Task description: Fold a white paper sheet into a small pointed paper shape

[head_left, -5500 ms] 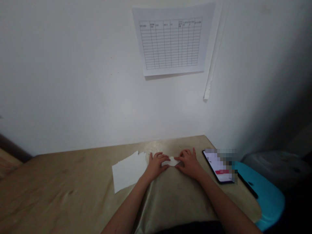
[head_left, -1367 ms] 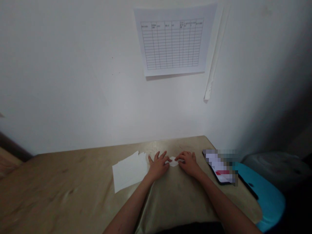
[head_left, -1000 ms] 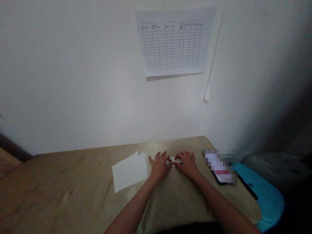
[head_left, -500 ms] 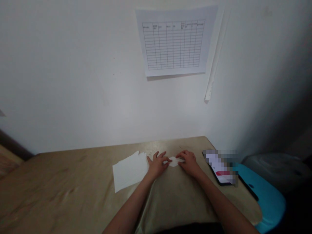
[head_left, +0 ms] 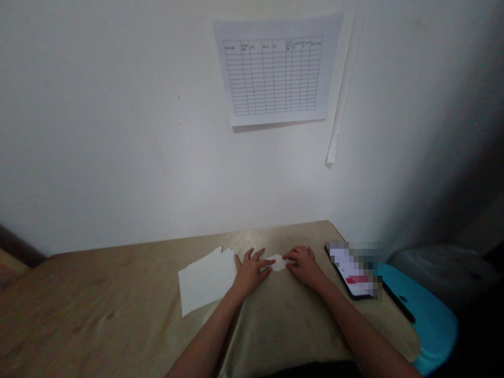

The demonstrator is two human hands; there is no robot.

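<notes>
A small piece of folded white paper (head_left: 279, 263) lies on the table between my two hands. My left hand (head_left: 251, 272) has its fingers spread, the index fingertip resting on the paper's left edge and the thumb just below, apart from it. On the other side, my right hand (head_left: 303, 264) is closed, with thumb and index finger on the paper's right edge and the other fingers curled. Left of my left hand is a stack of white paper sheets (head_left: 207, 283) with uneven edges; the hand partly overlaps its right side.
A phone (head_left: 354, 275) with a lit, partly blurred screen lies at the table's right. Beyond that edge is a turquoise stool-like seat (head_left: 429, 310). The brown-covered table (head_left: 98, 299) meets a white wall bearing a printed table sheet (head_left: 275, 79).
My left thumb and index finger have spread apart, and the index finger now stretches onto the paper's edge. My right hand stays at the right edge. The whole view has shifted slightly.
</notes>
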